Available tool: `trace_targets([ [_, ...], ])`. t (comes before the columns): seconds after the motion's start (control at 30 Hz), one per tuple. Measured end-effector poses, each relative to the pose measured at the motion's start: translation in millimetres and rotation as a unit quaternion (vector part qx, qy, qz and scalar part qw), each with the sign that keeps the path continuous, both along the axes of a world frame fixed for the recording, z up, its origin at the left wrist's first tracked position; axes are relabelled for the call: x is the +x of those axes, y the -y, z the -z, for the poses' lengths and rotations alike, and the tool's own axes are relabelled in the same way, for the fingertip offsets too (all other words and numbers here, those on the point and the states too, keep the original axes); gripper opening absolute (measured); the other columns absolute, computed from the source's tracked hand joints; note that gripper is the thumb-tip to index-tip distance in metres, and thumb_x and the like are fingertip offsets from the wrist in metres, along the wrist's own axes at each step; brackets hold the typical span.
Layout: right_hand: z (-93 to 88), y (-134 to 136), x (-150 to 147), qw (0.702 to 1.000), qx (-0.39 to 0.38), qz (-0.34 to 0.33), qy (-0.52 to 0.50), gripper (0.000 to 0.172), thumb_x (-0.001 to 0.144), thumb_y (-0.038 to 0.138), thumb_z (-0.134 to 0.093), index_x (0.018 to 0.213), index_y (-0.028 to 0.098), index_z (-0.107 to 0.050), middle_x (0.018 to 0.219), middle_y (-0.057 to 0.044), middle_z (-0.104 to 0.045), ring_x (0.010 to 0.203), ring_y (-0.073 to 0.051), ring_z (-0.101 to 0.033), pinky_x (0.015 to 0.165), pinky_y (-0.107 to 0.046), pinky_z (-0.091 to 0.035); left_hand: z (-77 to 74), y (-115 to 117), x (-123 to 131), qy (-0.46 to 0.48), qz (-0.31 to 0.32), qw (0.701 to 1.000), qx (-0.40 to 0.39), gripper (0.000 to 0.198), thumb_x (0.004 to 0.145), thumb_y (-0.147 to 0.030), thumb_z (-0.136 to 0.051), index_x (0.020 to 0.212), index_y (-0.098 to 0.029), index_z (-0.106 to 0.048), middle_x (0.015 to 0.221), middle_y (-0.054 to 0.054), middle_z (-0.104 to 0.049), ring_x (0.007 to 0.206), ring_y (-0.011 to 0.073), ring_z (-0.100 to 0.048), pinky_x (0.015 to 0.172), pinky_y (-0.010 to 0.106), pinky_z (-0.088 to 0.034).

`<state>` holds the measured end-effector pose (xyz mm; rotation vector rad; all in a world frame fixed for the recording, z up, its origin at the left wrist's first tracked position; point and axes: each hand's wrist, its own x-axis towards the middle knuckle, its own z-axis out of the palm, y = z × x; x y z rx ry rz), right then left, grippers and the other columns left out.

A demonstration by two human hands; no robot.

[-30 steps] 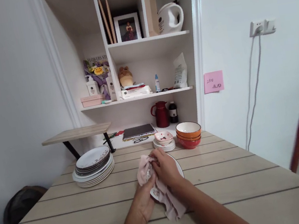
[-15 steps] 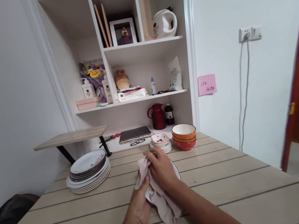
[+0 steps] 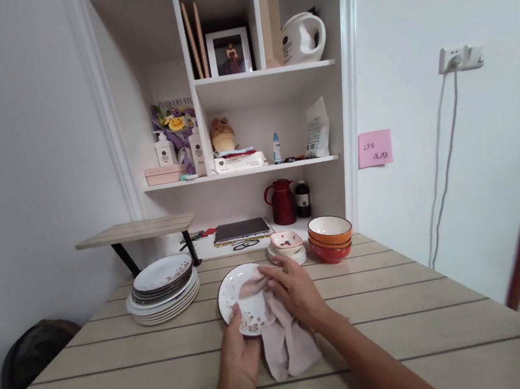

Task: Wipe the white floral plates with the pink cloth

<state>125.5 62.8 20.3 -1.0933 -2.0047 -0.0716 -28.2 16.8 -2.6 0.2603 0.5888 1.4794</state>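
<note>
My left grip (image 3: pixel 239 349) has the thumb laid over the near left rim of the plate (image 3: pixel 253 307) and the fingers tucked underneath, so it is closed down to the thickness of the rim. My right grip (image 3: pixel 297 287) is loosely curled, with the cloth (image 3: pixel 289 347) gathered beneath its fingers at the plate's right side. From my end I can't tell whether the plate's underside touches the counter (image 3: pixel 388 319) or is held just above it.

What worries me first is the left hold: one thumb on smooth glaze could slip, I judge, if the right pushed hard against the far edge. The loose cloth tail, draped past the near right rim, might also snag and drag the plate round.

The plate is round, white and glossy, dark-edged, with brownish flowers. The cloth looks soft and thin, dull pink, creased in long folds. Pale, wood-look boards with dark grooves run under it all.

Farther out, the stack (image 3: pixel 165 295) at left mixes printed and plain round plates. A squarish pink dish (image 3: pixel 287 241) sits on white saucers (image 3: pixel 300 256), and beside them stand nested glazed bowls (image 3: pixel 331 239), orange over red. Behind is a shiny dark-red jug (image 3: pixel 283 204).
</note>
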Motion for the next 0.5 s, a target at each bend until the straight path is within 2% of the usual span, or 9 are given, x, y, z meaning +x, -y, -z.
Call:
trace_targets([
  [0.07,-6.7,11,0,0.997,-0.024,-0.058,0.039,0.042,0.094,0.031,-0.041,0.136,0.035,-0.048,0.144,-0.008,-0.04,0.129,-0.026,-0.039,0.104,-0.046,-0.033,1.3,-1,-6,0.009,-0.031,0.999,-0.008,0.046,0.085,-0.017,-0.052,0.131,-0.009,-0.052,0.091,0.015,-0.075,0.083,0.0263,-0.071,0.088,0.042,-0.053],
  [0.13,-11.3,20,3,0.987,-0.063,-0.114,0.094,0.049,0.093,0.039,-0.046,0.141,0.037,-0.04,0.15,-0.007,-0.033,0.136,-0.027,-0.03,0.107,-0.049,-0.027,1.8,-2,-10,0.014,-0.058,0.998,-0.016,0.046,0.084,-0.015,-0.053,0.13,-0.009,-0.053,0.089,0.013,-0.075,0.08,0.0253,-0.072,0.084,0.039,-0.054],
  [0.17,-11.8,24,4,0.98,-0.085,-0.135,0.121,0.057,0.088,0.044,-0.054,0.142,0.038,-0.037,0.152,-0.006,-0.029,0.138,-0.028,-0.026,0.108,-0.05,-0.024,1.5,-2,-10,0.015,-0.067,0.997,-0.019,0.045,0.084,-0.015,-0.054,0.129,-0.01,-0.054,0.089,0.013,-0.075,0.079,0.0246,-0.072,0.082,0.038,-0.055],
  [0.23,-8.9,26,6,0.964,-0.128,-0.158,0.17,0.084,0.069,0.045,-0.073,0.143,0.04,-0.034,0.155,-0.006,-0.023,0.14,-0.032,-0.021,0.109,-0.052,-0.02,0.3,-1,-10,0.014,-0.071,0.997,-0.022,0.043,0.084,-0.016,-0.053,0.127,-0.009,-0.055,0.087,0.013,-0.075,0.077,0.0238,-0.071,0.08,0.037,-0.056],
  [0.3,-2.4,23,7,0.955,-0.17,-0.157,0.187,0.103,0.054,0.035,-0.082,0.144,0.041,-0.031,0.155,-0.007,-0.021,0.138,-0.033,-0.026,0.108,-0.05,-0.024,-1.0,0,-8,0.011,-0.067,0.997,-0.032,0.043,0.085,-0.016,-0.052,0.126,-0.006,-0.055,0.085,0.014,-0.075,0.074,0.0233,-0.071,0.08,0.037,-0.056],
  [0.4,5.2,13,8,0.963,-0.209,-0.121,0.12,0.098,0.06,0.016,-0.071,0.147,0.032,-0.028,0.146,-0.013,-0.035,0.118,-0.026,-0.05,0.095,-0.038,-0.04,-2.2,0,-6,0.005,-0.081,0.995,-0.053,0.044,0.085,-0.015,-0.053,0.128,-0.007,-0.053,0.08,0.011,-0.075,0.067,0.0211,-0.07,0.079,0.038,-0.056],
  [0.43,5.7,10,10,0.968,-0.212,-0.106,0.084,0.092,0.061,0.011,-0.066,0.145,0.028,-0.032,0.138,-0.013,-0.044,0.109,-0.024,-0.055,0.09,-0.035,-0.042,-2.4,0,-6,0.001,-0.085,0.995,-0.055,0.045,0.084,-0.015,-0.054,0.128,-0.009,-0.053,0.079,0.01,-0.075,0.065,0.0204,-0.07,0.078,0.038,-0.057],
  [0.5,3.1,4,14,0.971,-0.217,-0.1,0.021,0.07,0.058,0.006,-0.058,0.127,0.021,-0.055,0.116,-0.01,-0.06,0.096,-0.022,-0.058,0.083,-0.031,-0.044,-2.8,0,-5,-0.01,-0.089,0.994,-0.054,0.044,0.084,-0.015,-0.055,0.127,-0.012,-0.054,0.081,0.009,-0.075,0.065,0.0199,-0.07,0.079,0.038,-0.057],
])
